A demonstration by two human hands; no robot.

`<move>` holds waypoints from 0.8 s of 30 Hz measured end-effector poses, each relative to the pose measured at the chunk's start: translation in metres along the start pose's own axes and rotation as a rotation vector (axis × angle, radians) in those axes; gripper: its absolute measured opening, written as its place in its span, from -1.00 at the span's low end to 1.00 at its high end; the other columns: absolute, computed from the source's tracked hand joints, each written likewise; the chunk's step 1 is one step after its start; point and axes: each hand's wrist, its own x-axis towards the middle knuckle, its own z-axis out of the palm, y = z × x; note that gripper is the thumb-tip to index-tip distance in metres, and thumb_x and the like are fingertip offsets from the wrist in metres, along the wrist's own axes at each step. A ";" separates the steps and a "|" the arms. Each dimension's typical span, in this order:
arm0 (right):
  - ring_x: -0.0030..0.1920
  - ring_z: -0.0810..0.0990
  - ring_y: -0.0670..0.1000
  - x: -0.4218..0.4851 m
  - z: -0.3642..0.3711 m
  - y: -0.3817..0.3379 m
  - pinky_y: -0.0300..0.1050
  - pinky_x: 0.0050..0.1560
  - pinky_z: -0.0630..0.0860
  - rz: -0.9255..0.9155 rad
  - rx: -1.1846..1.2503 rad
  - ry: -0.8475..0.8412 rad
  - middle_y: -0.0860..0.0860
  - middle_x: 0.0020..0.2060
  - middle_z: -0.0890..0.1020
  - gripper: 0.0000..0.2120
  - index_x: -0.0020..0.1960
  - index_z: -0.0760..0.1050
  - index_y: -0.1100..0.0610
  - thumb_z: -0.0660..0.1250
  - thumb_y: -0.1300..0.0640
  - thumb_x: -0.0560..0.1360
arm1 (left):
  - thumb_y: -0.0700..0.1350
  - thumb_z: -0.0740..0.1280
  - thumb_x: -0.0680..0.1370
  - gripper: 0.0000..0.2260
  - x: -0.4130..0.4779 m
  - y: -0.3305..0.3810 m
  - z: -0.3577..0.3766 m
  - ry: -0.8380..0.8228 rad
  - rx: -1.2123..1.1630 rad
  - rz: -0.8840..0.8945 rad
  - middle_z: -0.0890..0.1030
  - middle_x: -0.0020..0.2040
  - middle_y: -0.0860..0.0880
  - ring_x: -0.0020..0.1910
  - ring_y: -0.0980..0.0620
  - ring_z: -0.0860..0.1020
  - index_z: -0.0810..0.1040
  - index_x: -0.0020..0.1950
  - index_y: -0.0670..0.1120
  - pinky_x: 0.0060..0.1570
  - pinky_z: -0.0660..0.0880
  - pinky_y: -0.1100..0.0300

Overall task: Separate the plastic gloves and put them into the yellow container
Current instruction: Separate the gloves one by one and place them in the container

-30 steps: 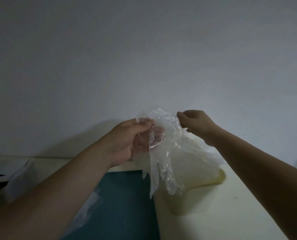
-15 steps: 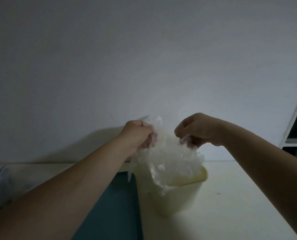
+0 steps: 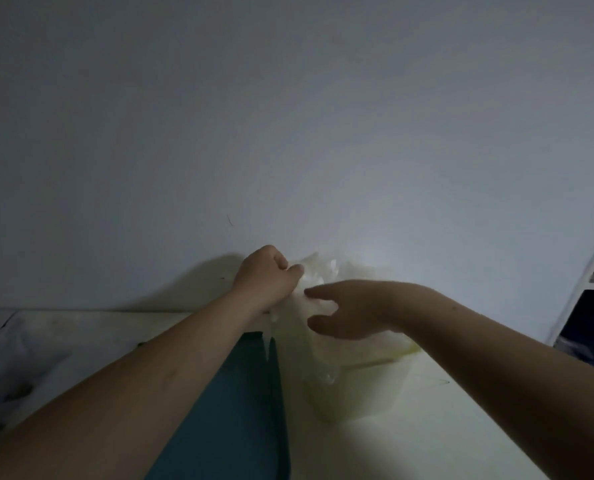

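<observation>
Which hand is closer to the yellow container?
The right. The right hand hovers open just above the yellow container; the left hand grips the plastic gloves higher up, toward its left side.

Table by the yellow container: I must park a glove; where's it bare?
Bare: pale tabletop right of the round yellow plastic container, and the dark teal mat left of it. Crowded: above it, the left hand and right hand on the clear plastic gloves.

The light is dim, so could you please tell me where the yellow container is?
Head view: the yellow container stands right of centre on the table, below the right hand, beside the teal mat.
</observation>
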 end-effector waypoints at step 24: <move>0.21 0.62 0.10 -0.001 -0.018 -0.031 -0.08 0.18 0.57 0.026 -0.095 0.246 0.07 0.26 0.62 -0.65 0.38 0.53 0.13 0.27 0.16 0.60 | -0.09 0.41 0.64 -0.92 -0.065 -0.016 -0.041 -0.114 -0.056 0.242 0.69 -0.19 0.18 -0.33 0.21 0.68 0.70 -0.01 0.03 -0.37 0.44 0.43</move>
